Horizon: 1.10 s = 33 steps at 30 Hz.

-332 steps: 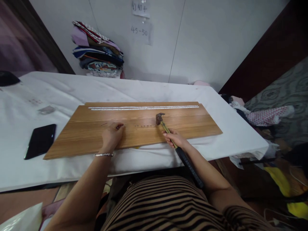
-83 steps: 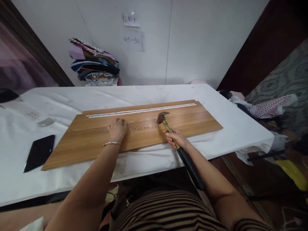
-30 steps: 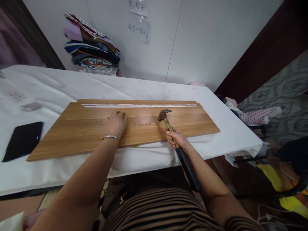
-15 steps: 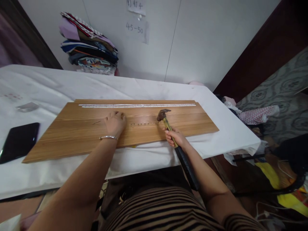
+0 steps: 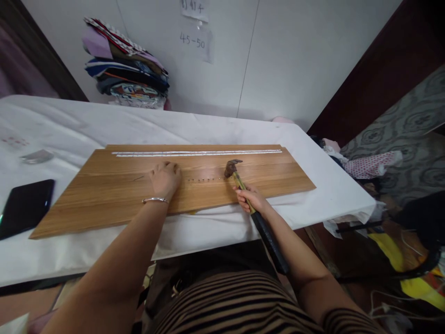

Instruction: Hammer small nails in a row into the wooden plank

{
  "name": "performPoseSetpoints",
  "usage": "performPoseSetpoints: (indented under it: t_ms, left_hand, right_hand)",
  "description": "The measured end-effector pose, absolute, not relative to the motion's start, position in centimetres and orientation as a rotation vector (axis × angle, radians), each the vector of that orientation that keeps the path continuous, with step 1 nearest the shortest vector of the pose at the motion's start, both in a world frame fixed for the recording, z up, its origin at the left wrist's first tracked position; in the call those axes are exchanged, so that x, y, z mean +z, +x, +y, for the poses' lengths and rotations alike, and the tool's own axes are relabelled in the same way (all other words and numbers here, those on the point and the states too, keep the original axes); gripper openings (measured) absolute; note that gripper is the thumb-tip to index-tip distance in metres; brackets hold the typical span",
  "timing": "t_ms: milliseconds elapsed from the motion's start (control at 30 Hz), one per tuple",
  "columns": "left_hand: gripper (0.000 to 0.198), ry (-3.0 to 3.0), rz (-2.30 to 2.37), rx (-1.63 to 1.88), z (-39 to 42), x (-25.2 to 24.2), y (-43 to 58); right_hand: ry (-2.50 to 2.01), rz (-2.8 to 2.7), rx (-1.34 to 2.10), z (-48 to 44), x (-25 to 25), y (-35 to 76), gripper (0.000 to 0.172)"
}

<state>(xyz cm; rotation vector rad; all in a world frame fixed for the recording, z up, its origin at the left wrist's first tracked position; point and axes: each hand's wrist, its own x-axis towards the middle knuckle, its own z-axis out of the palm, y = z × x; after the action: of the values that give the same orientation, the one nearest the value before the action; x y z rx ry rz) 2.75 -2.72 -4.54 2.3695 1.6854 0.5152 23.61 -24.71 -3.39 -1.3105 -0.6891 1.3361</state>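
Note:
My right hand (image 5: 252, 199) is wrapped round the yellow part of a claw hammer's handle (image 5: 266, 239). The rusty hammer head (image 5: 230, 168) is over the wood-grain board (image 5: 86, 199), at the right end of a row of small nails (image 5: 203, 180). Whether the head touches the board I cannot tell. My left hand (image 5: 164, 178), with a silver bangle at the wrist, rests palm down on the board, left of the nails. Its fingers are bent slightly and apart, the tips partly hidden. A thin dark nail-like piece (image 5: 138, 178) lies beside it.
White measuring strips (image 5: 198, 153) run along the board's far edge. A black phone (image 5: 26, 206) and a small clear packet (image 5: 36, 157) lie at the left on the white-covered table (image 5: 327, 185). Folded cloths (image 5: 128, 69) are stacked against the wall at the back.
The view has shifted very slightly. The hammer head sits a touch further left; both hands keep nearly the same places and hold.

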Motion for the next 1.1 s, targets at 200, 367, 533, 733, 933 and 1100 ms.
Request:
performPoseSetpoints:
  t_ms: [200,367,533,733,933,1100]
  left_hand:
    - [0.038,2.370,1.678,0.520,-2.46,-4.77,2.68]
    - [0.038,2.360,1.678,0.518,-2.24,-4.97,2.67]
    - [0.038,2.355,1.675,0.523,-2.34,-4.87,2.68]
    - [0.039,2.357,1.694,0.508,-2.45,-4.74,2.77]
    - [0.037,2.361,1.705,0.507,-2.47,-4.76,2.81]
    - [0.038,2.370,1.692,0.502,-2.53,-4.66,2.74]
  right_hand:
    - [-1.297,-0.700,1.320,-24.93,-3.37,23.60,0.048]
    - [-1.325,-0.691,1.333,-24.81,-3.43,23.58,0.048]
    - [-1.321,-0.692,1.312,-24.93,-3.10,23.53,0.048]
    - [-1.338,-0.695,1.322,-24.81,-3.32,23.60,0.048]
    - [-1.321,-0.704,1.312,-24.90,-3.18,23.54,0.047]
    - [-1.341,-0.702,1.300,-24.82,-3.24,23.49,0.048]
